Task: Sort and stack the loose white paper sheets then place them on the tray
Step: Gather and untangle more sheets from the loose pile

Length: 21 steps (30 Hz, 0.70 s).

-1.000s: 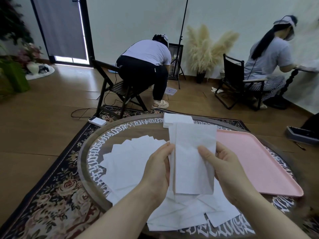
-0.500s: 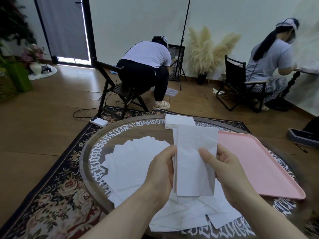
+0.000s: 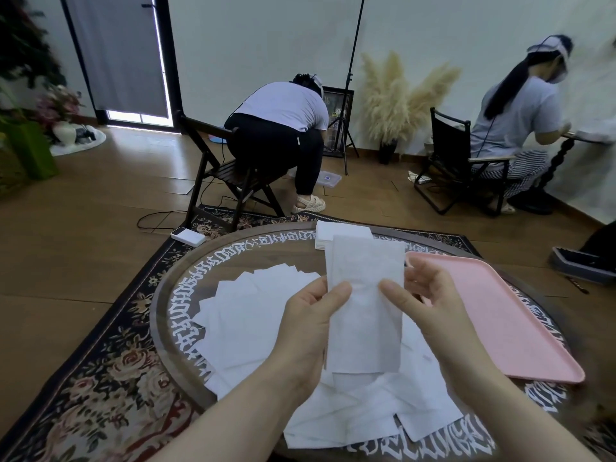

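Round bench: loose white sheets fanned across it, pink tray at right, small neat stack at far edge. Left hand and right hand, raised above the sheets, each pinch a side edge of one upright sheet, thumbs in front, fingers curled behind. Sheet: white, rectangular, slightly translucent.

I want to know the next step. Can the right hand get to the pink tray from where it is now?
Probably yes. The pink tray lies bare just beside the right hand, with nothing between them. That hand and the left hand both pinch the held sheets, so they would travel along.
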Each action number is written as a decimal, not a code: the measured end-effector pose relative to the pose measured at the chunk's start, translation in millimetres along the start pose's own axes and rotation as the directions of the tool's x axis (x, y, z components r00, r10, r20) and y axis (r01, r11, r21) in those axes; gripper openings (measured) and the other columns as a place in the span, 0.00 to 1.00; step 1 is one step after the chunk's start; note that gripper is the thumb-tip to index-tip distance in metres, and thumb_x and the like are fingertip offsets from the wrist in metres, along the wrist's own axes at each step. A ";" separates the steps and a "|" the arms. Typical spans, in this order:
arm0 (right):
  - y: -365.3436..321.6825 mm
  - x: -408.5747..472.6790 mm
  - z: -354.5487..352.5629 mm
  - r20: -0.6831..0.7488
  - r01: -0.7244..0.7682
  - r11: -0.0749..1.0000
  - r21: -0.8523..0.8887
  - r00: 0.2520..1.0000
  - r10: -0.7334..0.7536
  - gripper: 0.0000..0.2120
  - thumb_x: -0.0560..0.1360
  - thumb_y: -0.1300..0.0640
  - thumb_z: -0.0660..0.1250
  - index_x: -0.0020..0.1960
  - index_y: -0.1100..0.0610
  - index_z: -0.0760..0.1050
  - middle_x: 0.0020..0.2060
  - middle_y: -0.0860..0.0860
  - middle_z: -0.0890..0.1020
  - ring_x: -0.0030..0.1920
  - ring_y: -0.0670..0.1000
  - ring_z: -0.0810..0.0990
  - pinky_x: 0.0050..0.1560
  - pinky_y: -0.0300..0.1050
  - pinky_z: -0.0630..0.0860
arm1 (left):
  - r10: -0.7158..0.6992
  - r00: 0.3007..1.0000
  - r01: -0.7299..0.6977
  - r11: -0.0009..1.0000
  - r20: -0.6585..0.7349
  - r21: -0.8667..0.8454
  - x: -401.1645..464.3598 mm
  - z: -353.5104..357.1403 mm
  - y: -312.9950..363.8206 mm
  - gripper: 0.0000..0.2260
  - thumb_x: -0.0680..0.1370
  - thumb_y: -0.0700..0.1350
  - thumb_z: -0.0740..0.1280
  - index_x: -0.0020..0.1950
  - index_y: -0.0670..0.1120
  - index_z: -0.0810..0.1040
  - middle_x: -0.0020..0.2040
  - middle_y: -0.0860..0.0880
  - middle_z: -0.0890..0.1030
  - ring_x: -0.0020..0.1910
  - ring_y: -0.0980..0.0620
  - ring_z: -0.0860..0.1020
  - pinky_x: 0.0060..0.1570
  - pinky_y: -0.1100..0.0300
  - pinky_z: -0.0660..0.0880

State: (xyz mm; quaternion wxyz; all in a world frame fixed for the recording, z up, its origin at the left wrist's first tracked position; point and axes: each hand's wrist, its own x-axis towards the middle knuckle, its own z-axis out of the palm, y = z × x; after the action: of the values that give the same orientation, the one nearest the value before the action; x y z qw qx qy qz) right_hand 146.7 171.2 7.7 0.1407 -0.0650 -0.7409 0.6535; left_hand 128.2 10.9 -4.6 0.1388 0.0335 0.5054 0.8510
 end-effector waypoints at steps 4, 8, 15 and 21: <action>-2.5 1.0 -4.9 0.232 -0.160 0.983 0.085 0.963 0.136 0.21 0.69 0.53 0.73 0.60 0.57 0.79 0.53 0.50 0.86 0.54 0.50 0.84 0.54 0.46 0.77 | 0.057 0.998 -0.058 0.996 0.007 0.063 -1.1 0.2 0.2 0.10 0.79 0.39 0.65 0.58 0.48 0.81 0.53 0.45 0.85 0.52 0.45 0.84 0.49 0.53 0.81; 1.7 1.6 -4.3 0.221 -0.157 0.981 0.114 0.967 0.129 0.14 0.74 0.60 0.69 0.60 0.57 0.80 0.52 0.51 0.86 0.52 0.52 0.85 0.48 0.42 0.80 | 0.282 0.959 -0.268 0.926 -0.016 0.267 -1.8 -0.5 2.8 0.25 0.79 0.34 0.64 0.63 0.63 0.74 0.56 0.56 0.83 0.50 0.52 0.84 0.48 0.55 0.81; 6.8 4.4 -3.0 0.243 -0.134 0.979 0.157 0.966 0.093 0.14 0.76 0.62 0.67 0.61 0.57 0.79 0.52 0.52 0.86 0.50 0.51 0.86 0.40 0.36 0.79 | 0.285 0.958 -0.265 0.924 -0.035 0.276 -1.2 -0.9 6.4 0.20 0.78 0.33 0.65 0.60 0.58 0.78 0.52 0.58 0.84 0.46 0.53 0.84 0.43 0.56 0.80; 7.9 5.1 -3.9 0.252 -0.111 0.981 0.161 0.965 0.068 0.14 0.76 0.61 0.67 0.61 0.57 0.79 0.51 0.52 0.86 0.49 0.51 0.86 0.40 0.36 0.79 | 0.221 0.973 -0.203 0.953 -0.060 0.223 -1.0 -1.0 8.4 0.18 0.76 0.34 0.68 0.61 0.53 0.78 0.51 0.55 0.85 0.48 0.52 0.84 0.40 0.62 0.78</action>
State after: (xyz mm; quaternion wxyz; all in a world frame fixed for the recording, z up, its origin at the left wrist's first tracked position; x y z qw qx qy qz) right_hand 142.4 177.4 1.0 0.0235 -0.0050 -0.6889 0.7245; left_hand 127.3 5.9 2.2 0.0206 0.0666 0.5933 0.8020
